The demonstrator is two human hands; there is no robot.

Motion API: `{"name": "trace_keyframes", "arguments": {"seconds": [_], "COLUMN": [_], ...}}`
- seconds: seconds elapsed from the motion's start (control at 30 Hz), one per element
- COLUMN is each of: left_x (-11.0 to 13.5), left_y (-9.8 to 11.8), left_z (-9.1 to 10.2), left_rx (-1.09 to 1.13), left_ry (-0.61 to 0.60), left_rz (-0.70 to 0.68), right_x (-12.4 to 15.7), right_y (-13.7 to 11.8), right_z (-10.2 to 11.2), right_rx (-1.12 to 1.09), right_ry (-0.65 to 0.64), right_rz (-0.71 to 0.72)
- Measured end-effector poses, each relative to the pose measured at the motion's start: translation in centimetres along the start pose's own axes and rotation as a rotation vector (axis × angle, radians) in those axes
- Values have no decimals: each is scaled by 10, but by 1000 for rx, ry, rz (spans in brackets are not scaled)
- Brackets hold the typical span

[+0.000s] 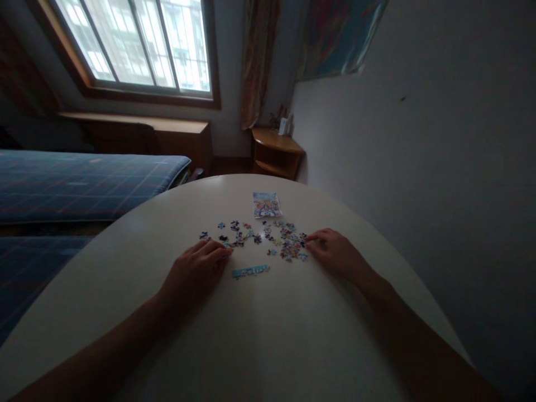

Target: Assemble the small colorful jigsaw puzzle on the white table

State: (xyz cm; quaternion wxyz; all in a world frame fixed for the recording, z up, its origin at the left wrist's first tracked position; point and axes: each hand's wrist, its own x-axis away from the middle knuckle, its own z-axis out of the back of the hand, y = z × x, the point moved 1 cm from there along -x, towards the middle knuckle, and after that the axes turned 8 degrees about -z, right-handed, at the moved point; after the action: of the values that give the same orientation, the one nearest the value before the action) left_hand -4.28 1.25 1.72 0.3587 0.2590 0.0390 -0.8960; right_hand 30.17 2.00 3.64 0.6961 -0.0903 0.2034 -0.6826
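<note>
Several small colourful puzzle pieces [272, 237] lie scattered on a round white table [259, 335]. A short joined strip of light-blue pieces [250, 271] lies in front of them, and a small picture card [266, 204] lies behind them. My left hand [196, 271] rests palm down at the left end of the scatter, fingers curled, fingertips touching a piece by the blue strip. My right hand [335, 252] rests at the right edge of the pile, fingers bent, tips pinched at the pieces there. What either hand holds is too small to see.
A bed with a blue checked cover [79, 184] stands to the left of the table. A wooden corner shelf [276, 151] and a low wooden cabinet [167, 137] sit under the window. A plain wall [419, 167] runs close along the table's right side.
</note>
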Motion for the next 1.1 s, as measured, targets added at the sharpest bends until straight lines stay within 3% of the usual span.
{"name": "trace_keyframes", "arguments": {"seconds": [0.4,0.57,0.8,0.97,1.03,1.1], "left_x": [0,0,-3,-4,-4,-4], "left_y": [-1,0,13,20,19,18], "left_z": [-1,-1,1,3,3,3], "left_rx": [2,23,197,284,296,300], "left_ry": [-20,-8,-54,-119,-114,-117], "left_rz": [-14,-21,-292,-407,-412,-418], "right_x": [5,11,18,21,20,17], "right_y": [-1,-9,-16,-23,-23,-20], "right_z": [12,18,19,22,21,17], "right_rx": [-7,-9,-60,-70,-57,-37], "right_ry": [-59,-148,-233,-395,-355,-217], "right_rz": [-79,-104,-15,-19,-29,-37]}}
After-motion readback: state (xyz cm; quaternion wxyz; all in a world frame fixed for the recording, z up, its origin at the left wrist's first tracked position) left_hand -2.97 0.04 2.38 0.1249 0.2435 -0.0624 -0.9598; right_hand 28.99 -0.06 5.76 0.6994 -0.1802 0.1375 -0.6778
